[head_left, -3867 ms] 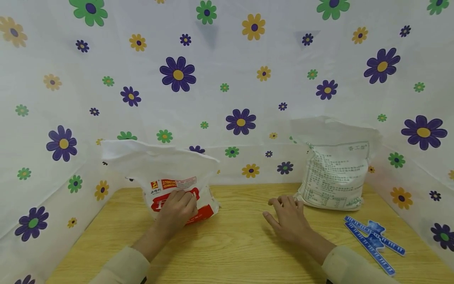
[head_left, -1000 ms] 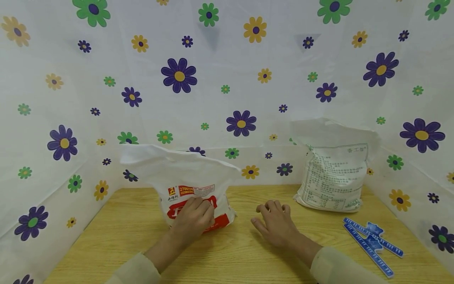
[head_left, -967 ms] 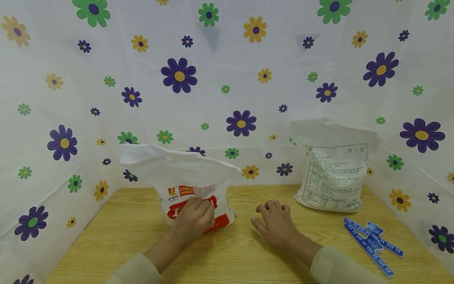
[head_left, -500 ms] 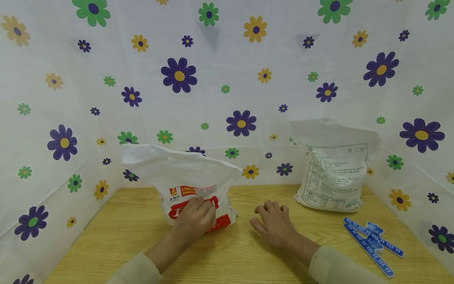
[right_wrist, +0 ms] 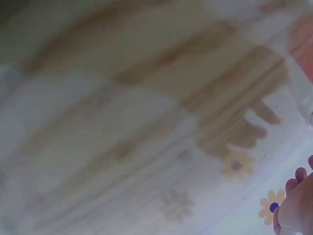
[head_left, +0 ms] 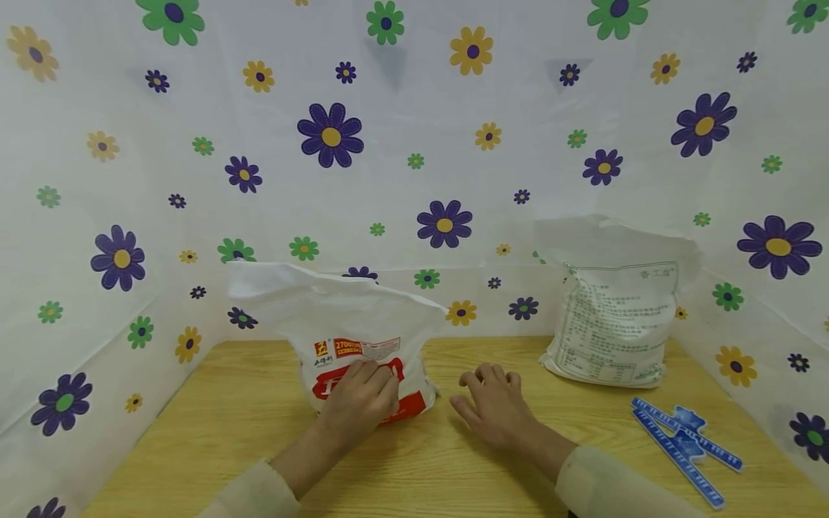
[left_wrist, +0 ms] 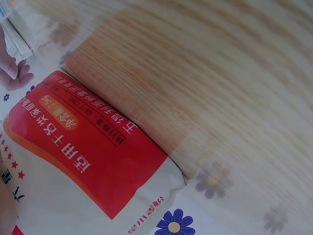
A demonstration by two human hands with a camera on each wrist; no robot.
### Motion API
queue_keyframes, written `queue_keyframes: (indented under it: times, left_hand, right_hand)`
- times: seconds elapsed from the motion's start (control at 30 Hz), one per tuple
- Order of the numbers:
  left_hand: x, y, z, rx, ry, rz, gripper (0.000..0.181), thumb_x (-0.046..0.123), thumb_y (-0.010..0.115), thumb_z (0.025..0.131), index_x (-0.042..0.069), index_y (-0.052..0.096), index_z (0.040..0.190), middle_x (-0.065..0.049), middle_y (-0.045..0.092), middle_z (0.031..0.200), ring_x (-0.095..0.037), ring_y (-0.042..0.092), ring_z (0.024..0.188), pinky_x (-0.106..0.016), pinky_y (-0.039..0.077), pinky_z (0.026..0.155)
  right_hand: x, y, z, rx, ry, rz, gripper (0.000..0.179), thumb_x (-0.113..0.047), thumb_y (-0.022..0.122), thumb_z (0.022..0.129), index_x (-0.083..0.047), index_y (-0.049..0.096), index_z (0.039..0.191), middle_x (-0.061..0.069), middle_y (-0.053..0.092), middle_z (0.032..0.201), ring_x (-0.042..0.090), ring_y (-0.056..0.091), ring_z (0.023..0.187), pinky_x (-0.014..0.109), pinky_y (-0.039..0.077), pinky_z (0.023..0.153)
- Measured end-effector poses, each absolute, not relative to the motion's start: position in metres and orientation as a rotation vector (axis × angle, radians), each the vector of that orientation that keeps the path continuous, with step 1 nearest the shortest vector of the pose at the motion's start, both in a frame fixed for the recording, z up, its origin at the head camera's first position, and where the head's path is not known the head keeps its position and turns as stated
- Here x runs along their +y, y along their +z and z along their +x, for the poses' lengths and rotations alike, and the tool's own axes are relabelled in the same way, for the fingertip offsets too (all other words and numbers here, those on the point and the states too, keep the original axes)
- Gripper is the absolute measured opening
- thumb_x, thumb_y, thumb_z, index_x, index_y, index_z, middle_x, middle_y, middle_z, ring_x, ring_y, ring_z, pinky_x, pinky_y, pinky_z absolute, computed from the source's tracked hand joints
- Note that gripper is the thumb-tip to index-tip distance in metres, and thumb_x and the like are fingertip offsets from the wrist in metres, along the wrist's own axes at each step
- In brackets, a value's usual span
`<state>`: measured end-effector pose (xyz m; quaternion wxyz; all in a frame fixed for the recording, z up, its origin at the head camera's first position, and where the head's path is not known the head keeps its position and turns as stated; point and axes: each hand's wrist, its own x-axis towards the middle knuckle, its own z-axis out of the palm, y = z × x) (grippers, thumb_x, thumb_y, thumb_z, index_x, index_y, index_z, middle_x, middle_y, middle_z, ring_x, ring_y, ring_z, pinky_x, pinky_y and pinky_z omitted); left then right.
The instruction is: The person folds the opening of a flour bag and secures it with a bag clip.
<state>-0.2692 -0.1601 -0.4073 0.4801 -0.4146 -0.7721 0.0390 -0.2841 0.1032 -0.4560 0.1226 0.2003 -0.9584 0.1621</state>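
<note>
A white flour bag (head_left: pixel 369 324) with red and yellow print stands on the left half of the wooden table, its open top flopping up and to the left. My left hand (head_left: pixel 363 396) grips the front of this bag over the red label, knuckles up. In the left wrist view the lower red panel of the flour bag (left_wrist: pixel 98 142) shows large, with part of the hand (left_wrist: pixel 6 210) at the left edge. My right hand (head_left: pixel 495 406) is held low over the table to the right of the bag, fingers loosely bent and apart, nothing in them.
A second white bag (head_left: pixel 612 324) with green print stands upright at the back right. Before it lie two crossed blue strips (head_left: pixel 686 439) with a piano-key pattern and bear-shaped middles. Flower-printed white sheeting (head_left: pixel 272 208) encloses the table (head_left: pixel 401 482) behind and at both sides.
Since the earliest frame, the flour bag has shifted right along with my left hand, and my right hand has drifted left. Over the last second both barely move.
</note>
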Motion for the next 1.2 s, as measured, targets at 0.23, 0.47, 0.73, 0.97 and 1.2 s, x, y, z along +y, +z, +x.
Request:
queue_keyframes:
  times: [0.23,0.47,0.73,0.97,1.2]
  left_hand:
    - [-0.161,-0.408,-0.269,-1.873,0.102,-1.018,0.027,0.016,0.046,0.101,0.006,0.055,0.078,-0.006,0.057,0.076,-0.025,0.058,0.077,-0.034,0.049,0.074]
    - [-0.161,-0.409,-0.269,-1.88,0.115,-1.014,0.027,0.017,0.045,0.101,0.006,0.057,0.079,-0.006,0.058,0.077,-0.025,0.059,0.078,-0.034,0.049,0.074]
    - [-0.162,-0.408,-0.269,-1.879,0.126,-1.016,0.029,0.019,0.044,0.102,0.005,0.058,0.08,-0.006,0.058,0.077,-0.025,0.059,0.078,-0.034,0.049,0.076]
    - [-0.162,-0.409,-0.266,-1.857,0.115,-1.046,0.03,0.02,0.044,0.104,0.006,0.059,0.082,-0.005,0.06,0.079,-0.024,0.06,0.079,-0.034,0.05,0.077]
    - [-0.158,-0.409,-0.262,-1.873,0.111,-1.075,0.035,0.027,0.042,0.107,0.007,0.06,0.085,-0.004,0.063,0.083,-0.023,0.06,0.082,-0.033,0.051,0.08]
  right_hand:
    - [0.095,-0.451,-0.285,-2.813,0.516,0.595,0.036,-0.047,0.051,0.102,-0.018,0.061,0.12,0.005,0.055,0.117,0.025,0.048,0.114,0.057,0.031,0.097]
    - [0.089,-0.451,-0.286,-2.822,0.546,0.583,0.036,-0.049,0.048,0.103,-0.02,0.061,0.12,0.003,0.056,0.117,0.024,0.048,0.114,0.055,0.031,0.097]
    - [0.083,-0.45,-0.287,-2.805,0.556,0.589,0.035,-0.047,0.048,0.103,-0.019,0.062,0.118,0.004,0.055,0.114,0.025,0.048,0.112,0.054,0.032,0.094]
    - [0.08,-0.449,-0.288,-2.804,0.554,0.604,0.033,-0.047,0.048,0.103,-0.02,0.061,0.117,0.003,0.055,0.114,0.024,0.048,0.111,0.052,0.032,0.094]
    - [0.081,-0.449,-0.288,-2.785,0.516,0.652,0.027,-0.042,0.052,0.102,-0.021,0.061,0.117,0.001,0.054,0.113,0.023,0.048,0.112,0.051,0.033,0.096]
